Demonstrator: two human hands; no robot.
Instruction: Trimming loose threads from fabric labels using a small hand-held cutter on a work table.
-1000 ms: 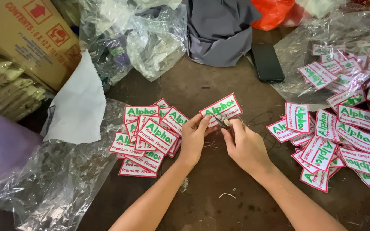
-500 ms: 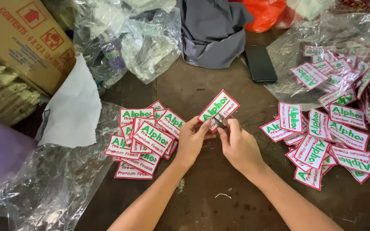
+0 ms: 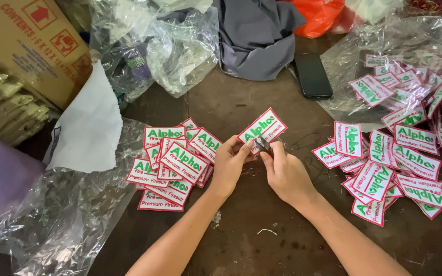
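Observation:
My left hand (image 3: 229,164) pinches a white rectangular patch (image 3: 262,129) with a red border and green lettering, held tilted above the brown table. Against the patch's lower edge, my right hand (image 3: 284,174) holds a small dark metal tool (image 3: 263,146), apparently thread snips. A heap of the same patches (image 3: 172,163) lies just left of my left hand. Another heap of patches (image 3: 384,168) is spread to the right of my right hand.
A black phone (image 3: 312,75) lies face down beyond my hands. Grey cloth (image 3: 254,36), crumpled clear plastic bags (image 3: 154,48) and a cardboard box (image 3: 31,46) line the back. White fabric (image 3: 90,125) and clear plastic sheeting (image 3: 52,225) sit at left; more patches lie on plastic (image 3: 410,82) at far right.
Both hands stay together on the patch and tool. The patch has shifted only slightly, and the camera view has drifted a little.

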